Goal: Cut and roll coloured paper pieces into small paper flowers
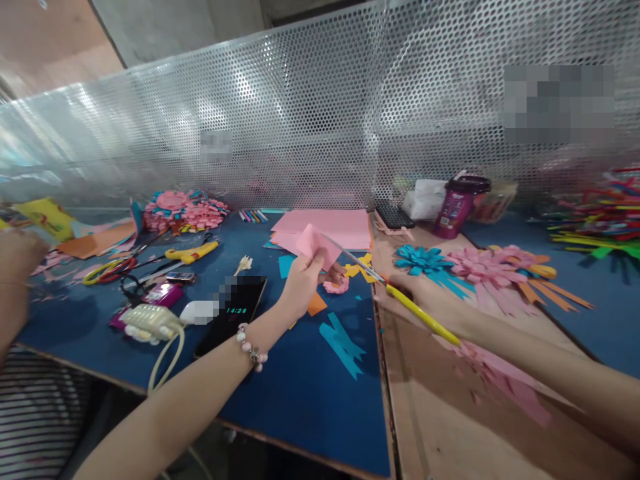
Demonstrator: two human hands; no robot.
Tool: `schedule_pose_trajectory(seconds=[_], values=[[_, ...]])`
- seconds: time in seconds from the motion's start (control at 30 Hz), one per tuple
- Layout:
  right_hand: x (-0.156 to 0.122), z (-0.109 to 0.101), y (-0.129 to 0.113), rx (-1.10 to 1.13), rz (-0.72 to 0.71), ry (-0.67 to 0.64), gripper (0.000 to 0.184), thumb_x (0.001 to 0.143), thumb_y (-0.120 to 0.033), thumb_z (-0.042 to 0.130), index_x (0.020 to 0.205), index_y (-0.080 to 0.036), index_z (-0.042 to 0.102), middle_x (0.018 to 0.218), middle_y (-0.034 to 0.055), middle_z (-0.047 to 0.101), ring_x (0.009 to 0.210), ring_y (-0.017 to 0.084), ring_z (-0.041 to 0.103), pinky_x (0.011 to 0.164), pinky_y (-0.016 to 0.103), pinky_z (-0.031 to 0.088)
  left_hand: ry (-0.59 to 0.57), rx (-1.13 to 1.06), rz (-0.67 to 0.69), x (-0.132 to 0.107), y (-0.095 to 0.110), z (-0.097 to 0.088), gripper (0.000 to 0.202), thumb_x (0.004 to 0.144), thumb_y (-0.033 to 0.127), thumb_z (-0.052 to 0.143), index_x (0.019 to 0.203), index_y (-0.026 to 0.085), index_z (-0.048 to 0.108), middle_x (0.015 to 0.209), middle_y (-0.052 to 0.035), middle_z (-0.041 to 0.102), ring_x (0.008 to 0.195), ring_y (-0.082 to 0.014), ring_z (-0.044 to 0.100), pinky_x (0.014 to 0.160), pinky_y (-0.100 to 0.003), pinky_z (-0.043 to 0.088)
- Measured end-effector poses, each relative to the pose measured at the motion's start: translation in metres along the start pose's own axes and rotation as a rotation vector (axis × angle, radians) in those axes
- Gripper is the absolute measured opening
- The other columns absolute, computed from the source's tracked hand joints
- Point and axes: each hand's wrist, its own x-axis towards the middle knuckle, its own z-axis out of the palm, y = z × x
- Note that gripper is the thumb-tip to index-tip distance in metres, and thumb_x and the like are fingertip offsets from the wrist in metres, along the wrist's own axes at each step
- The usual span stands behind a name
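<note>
My left hand [303, 283], with a beaded bracelet at its wrist, pinches a folded piece of pink paper [313, 243] above the blue table. From the right, my right hand [425, 300] grips yellow-handled scissors [420, 313], whose blades reach to the paper's right edge. Whether the blades are parted is too fine to tell. Behind the paper lies a stack of pink sheets [345, 227]. Below my hands are a pink paper ring [337, 285], orange and yellow scraps, and blue paper strips [345, 343].
A phone [240, 310], a cable and a yellow glue gun [193, 252] lie to the left, with a pile of paper flowers [185, 210] behind. Blue [425, 260] and pink paper flowers [487, 263] and a purple cup [456, 210] stand right. Another person's arm [17, 280] shows at far left.
</note>
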Motion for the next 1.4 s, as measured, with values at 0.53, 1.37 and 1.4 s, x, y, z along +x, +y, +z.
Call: schedule_pose_trajectory(seconds=[0.53, 1.37, 1.4], values=[[-0.002, 0.011, 0.009, 0.023, -0.095, 0.043, 0.037, 0.086, -0.054, 0.044, 0.081, -0.017, 0.044, 0.069, -0.0009, 0.045, 0.059, 0.009, 0.04, 0.053, 0.021, 0.032, -0.084, 0.105, -0.069, -0.003, 0.002, 0.004, 0.038, 0.086, 0.041, 0.049, 0.069, 0.011, 0.065, 0.071, -0.0098, 0.068, 0.059, -0.0165, 0.063, 0.06, -0.03, 0.052], [-0.001, 0.005, -0.001, -0.023, -0.006, 0.127, 0.033, 0.091, -0.04, 0.047, 0.109, -0.015, 0.056, 0.105, 0.0074, 0.058, 0.093, 0.015, 0.056, 0.082, 0.032, 0.049, -0.129, 0.123, -0.092, -0.007, 0.002, 0.005, 0.048, 0.086, 0.049, 0.047, 0.07, 0.01, 0.069, 0.075, -0.0133, 0.07, 0.064, -0.0181, 0.064, 0.061, -0.028, 0.05], [-0.002, 0.006, 0.0, -0.019, -0.004, 0.117, 0.032, 0.091, -0.038, 0.048, 0.111, -0.015, 0.055, 0.109, 0.0072, 0.056, 0.095, 0.015, 0.056, 0.083, 0.033, 0.049, -0.131, 0.122, -0.091, -0.007, 0.002, 0.005, 0.048, 0.086, 0.049, 0.046, 0.07, 0.01, 0.069, 0.075, -0.0135, 0.07, 0.065, -0.0181, 0.064, 0.061, -0.028, 0.049]])
